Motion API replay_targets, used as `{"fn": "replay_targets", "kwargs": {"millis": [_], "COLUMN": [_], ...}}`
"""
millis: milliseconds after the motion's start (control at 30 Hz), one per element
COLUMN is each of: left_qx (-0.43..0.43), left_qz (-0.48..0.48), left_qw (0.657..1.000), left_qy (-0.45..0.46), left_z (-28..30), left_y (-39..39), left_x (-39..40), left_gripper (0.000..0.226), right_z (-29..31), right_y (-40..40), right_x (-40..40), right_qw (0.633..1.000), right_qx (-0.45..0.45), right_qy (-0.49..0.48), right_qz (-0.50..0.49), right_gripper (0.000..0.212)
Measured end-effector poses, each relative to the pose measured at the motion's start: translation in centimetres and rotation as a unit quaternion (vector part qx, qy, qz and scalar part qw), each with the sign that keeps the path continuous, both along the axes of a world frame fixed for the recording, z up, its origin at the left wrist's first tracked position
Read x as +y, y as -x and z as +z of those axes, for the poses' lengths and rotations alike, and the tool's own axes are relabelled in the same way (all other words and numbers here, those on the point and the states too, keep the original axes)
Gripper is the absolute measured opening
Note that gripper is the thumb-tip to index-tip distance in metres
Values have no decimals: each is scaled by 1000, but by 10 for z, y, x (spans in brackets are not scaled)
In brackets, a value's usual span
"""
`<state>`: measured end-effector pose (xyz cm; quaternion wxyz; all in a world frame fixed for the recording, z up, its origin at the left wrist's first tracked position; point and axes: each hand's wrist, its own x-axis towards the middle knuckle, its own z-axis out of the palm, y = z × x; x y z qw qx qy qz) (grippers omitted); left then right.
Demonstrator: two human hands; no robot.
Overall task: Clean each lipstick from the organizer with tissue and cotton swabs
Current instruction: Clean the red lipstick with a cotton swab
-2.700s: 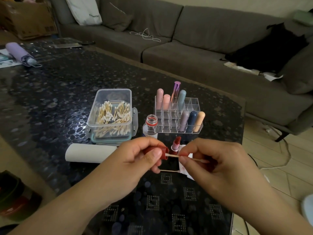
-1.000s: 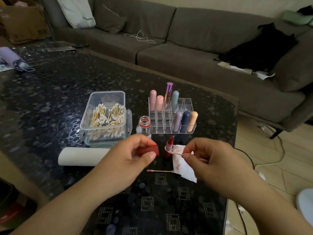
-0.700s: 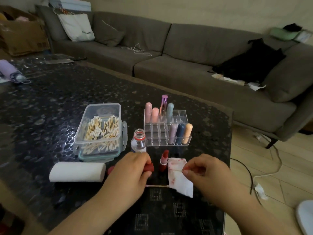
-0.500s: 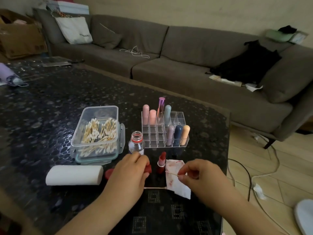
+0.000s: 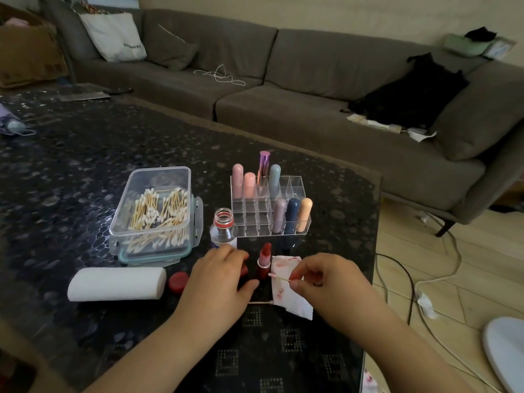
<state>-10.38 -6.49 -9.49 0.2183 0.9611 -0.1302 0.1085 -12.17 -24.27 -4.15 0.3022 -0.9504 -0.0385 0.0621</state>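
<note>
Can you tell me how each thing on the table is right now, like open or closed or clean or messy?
red lipstick: uncapped, standing upright
swab box: lid off, holds many swabs
small bottle: cap off
red bottle cap: lying on the table
organizer: seven capped lipsticks standing, many slots free
tissue: stained red
tissue roll: lying on its side
cotton swab: pinched by right hand
left hand: curled round something red
</note>
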Motion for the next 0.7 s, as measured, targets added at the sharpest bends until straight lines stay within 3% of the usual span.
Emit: {"fn": "replay_targets", "kwargs": {"millis": [400, 700], "left_qx": [-4, 16], "left_qz": [38, 69], "left_qw": [998, 988], "left_qy": [46, 139], "left_z": [-3, 1], "left_y": [-1, -1], "left_x": [-20, -28], "left_gripper": [35, 16], "right_z": [4, 2], "right_y": [2, 0], "right_x": [-3, -3], "right_qw": [1000, 1000], "right_qx": [11, 7], "right_qy": [16, 22], "right_qz": [0, -8], "right_gripper": [6, 8]}}
